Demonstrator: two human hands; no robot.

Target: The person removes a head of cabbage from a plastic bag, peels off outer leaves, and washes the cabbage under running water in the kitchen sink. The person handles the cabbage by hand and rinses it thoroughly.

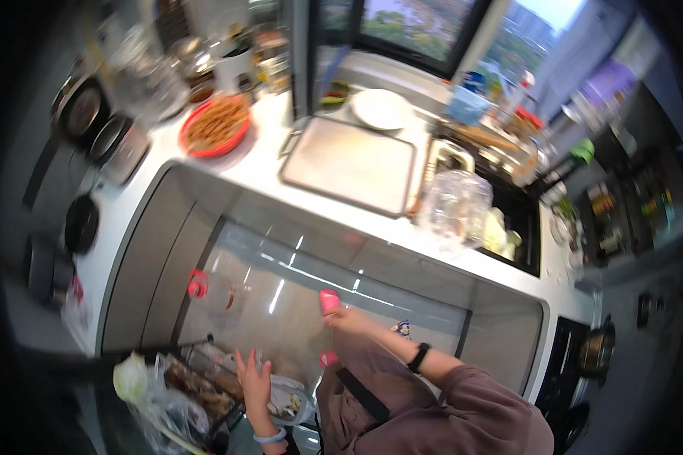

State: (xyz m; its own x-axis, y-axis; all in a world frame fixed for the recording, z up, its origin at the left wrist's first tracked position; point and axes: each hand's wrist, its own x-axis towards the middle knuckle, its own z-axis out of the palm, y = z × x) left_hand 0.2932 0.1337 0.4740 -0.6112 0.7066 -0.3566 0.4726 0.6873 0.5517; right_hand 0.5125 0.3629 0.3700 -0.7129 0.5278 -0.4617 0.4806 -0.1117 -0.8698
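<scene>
My left hand (254,384), with a pale bracelet at the wrist, has its fingers spread and holds nothing visible. Beside it are a clear plastic container (303,408) with food pieces and a dark wire rack (236,412) with bagged food. A cabbage (131,378) lies by clear plastic bags (176,406). My right hand (344,319), below a black wristband, hovers over my knee with bent fingers; whether they hold something small cannot be made out. In this view it overlaps a pink slipper (329,300) on my foot.
A white counter (250,176) curves around the floor space. On it are a red bowl of brown food (216,128), a large tray (350,165), a white plate (381,108), clear plastic packaging (458,205) and leafy vegetables (498,233). A large clear bottle (225,298) with red parts stands on the floor.
</scene>
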